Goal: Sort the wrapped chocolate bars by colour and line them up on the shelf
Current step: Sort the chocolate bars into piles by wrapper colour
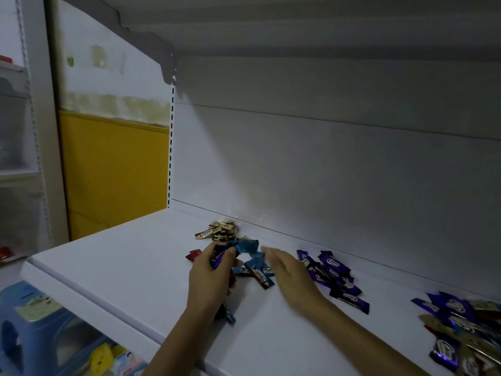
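On the white shelf (pixel 130 270) my left hand (pixel 210 278) grips a bunch of purple-wrapped bars (pixel 220 256). Just right of it my right hand (pixel 287 270) hovers with straight fingers over light blue bars (pixel 257 268), holding nothing. Gold bars (pixel 221 230) lie in a small heap by the back wall. A single red bar (pixel 193 255) lies left of my left hand. A group of purple bars (pixel 334 278) sits to the right of my right hand. A mixed pile of purple and gold bars (pixel 466 329) fills the far right corner.
The shelf's back panel (pixel 325 172) rises right behind the bars and another shelf overhangs above. Below the front edge are a blue plastic crate (pixel 35 321) and packaged goods (pixel 113 359). A yellow wall panel (pixel 113 169) stands at the left.
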